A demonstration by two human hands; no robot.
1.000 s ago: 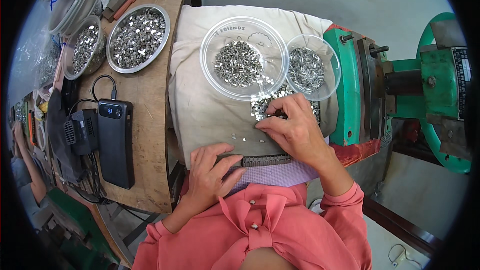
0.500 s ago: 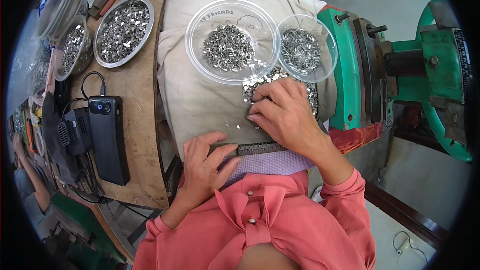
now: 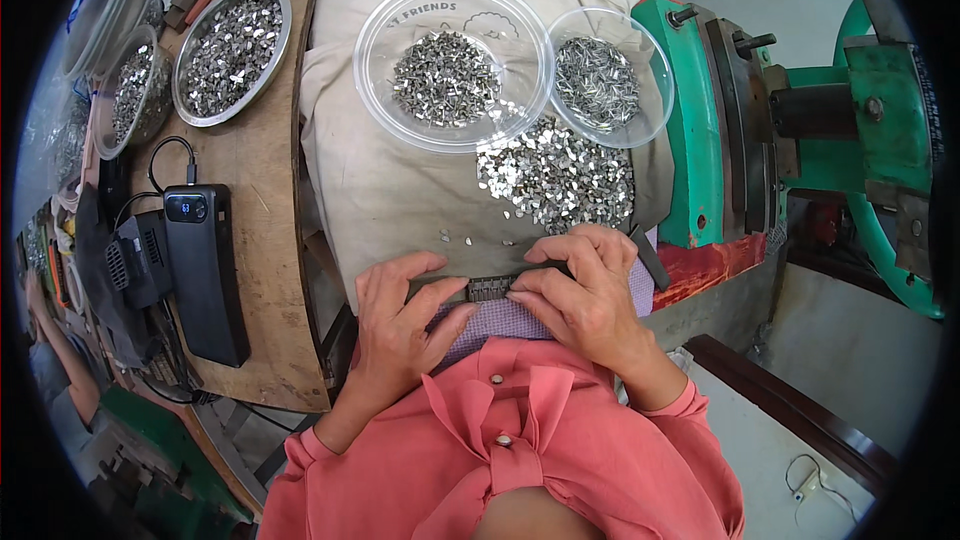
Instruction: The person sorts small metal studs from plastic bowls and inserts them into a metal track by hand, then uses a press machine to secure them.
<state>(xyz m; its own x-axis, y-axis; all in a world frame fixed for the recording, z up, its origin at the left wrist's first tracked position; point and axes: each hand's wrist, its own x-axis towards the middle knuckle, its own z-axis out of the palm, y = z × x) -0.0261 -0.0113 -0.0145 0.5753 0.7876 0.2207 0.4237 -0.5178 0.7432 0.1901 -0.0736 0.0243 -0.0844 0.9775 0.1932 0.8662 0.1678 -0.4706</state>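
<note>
Here's the dark slotted strip [image 3: 490, 289], lying left to right along the near edge of the beige cloth [image 3: 390, 205], right between the two hands. The left hand [image 3: 400, 310] is half open at its left end, thumb and forefinger a little apart; whether they grip it, I can't tell. Over the right part, the right hand [image 3: 585, 290] is curled, thumb close to the fingertips, any small piece between them hidden. Just beyond lies a loose pile of shiny metal bits [image 3: 570, 175], then a large clear tub [image 3: 372, 70] far left and a smaller tub [image 3: 658, 80] far right, both holding metal pieces. A green machine [image 3: 685, 140] stands right; a black power bank [image 3: 205, 280] lies left on the wooden table [image 3: 275, 240].
</note>
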